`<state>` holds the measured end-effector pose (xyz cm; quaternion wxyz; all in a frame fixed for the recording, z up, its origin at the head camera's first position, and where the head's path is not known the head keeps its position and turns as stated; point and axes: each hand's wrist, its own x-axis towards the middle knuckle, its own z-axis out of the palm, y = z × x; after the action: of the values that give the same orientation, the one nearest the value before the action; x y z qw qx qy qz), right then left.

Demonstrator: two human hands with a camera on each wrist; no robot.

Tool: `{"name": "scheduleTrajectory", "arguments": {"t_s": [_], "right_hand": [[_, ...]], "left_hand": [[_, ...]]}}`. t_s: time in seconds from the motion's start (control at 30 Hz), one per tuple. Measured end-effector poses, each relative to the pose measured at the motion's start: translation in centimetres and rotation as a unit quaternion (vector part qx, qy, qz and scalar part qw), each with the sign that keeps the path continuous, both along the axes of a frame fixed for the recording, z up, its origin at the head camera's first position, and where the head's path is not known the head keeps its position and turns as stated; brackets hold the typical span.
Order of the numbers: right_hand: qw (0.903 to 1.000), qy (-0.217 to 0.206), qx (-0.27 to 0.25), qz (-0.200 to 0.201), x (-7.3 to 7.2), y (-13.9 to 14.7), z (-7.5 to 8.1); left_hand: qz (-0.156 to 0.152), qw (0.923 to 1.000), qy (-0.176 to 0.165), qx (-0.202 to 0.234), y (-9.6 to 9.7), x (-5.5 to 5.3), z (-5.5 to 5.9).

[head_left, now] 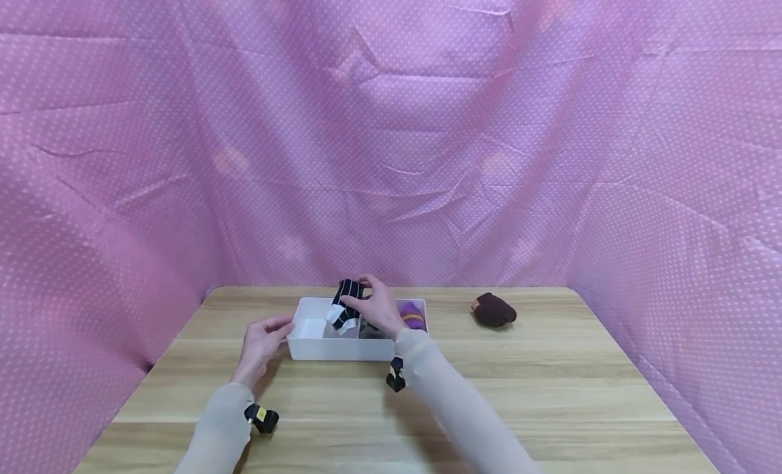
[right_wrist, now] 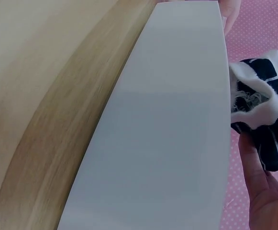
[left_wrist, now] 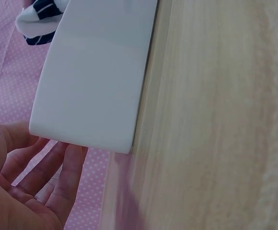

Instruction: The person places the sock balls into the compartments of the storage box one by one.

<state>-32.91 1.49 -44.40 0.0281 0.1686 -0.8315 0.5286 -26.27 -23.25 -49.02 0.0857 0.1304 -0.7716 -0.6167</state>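
- Pinching striped sock [head_left: 349, 290] with right hand [head_left: 380, 307], lower centre of frame.
- Sock left of palm, long axis steep, white end down over box [head_left: 342, 350].
- Left hand [head_left: 261, 339] touching box's left end.

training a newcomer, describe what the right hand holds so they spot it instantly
On the pale wooden table stands a rectangular white plastic box. Over it, the right hand holds a black fabric bundle. White stripes set it apart from the purple, orange-banded fabric bundle inside.

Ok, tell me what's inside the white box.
A purple bundle at the right end, something grey left of it. The right hand, the black striped sock and the front wall hide parts inside.
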Motion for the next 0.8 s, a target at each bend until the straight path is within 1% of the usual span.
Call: {"name": "scheduleTrajectory", "arguments": {"t_s": [0.3,0.47,0.57,0.7,0.8], "right_hand": [[0.9997,0.007,0.01,-0.02,0.0,-1.1,0.0],[0.9999,0.008,0.01,-0.011,0.1,-1.6,-0.1],[0.9998,0.02,0.007,-0.007,0.1,-1.6,-0.3],[0.9992,0.032,0.022,-0.012,0.1,-1.6,-0.7],[0.9985,0.028,0.041,-0.022,0.1,-1.6,-1.0]], "left_hand": [[0.003,0.9999,-0.001,-0.012,-0.1,-0.4,-0.2],[0.003,1.0,0.007,-0.006,-0.1,-0.3,-0.3],[0.002,0.9999,0.013,0.001,0.0,-0.2,-0.2],[0.002,0.9999,0.013,0.001,0.1,0.0,-0.1],[0.002,0.9999,0.01,0.001,0.2,0.2,0.0]]}}
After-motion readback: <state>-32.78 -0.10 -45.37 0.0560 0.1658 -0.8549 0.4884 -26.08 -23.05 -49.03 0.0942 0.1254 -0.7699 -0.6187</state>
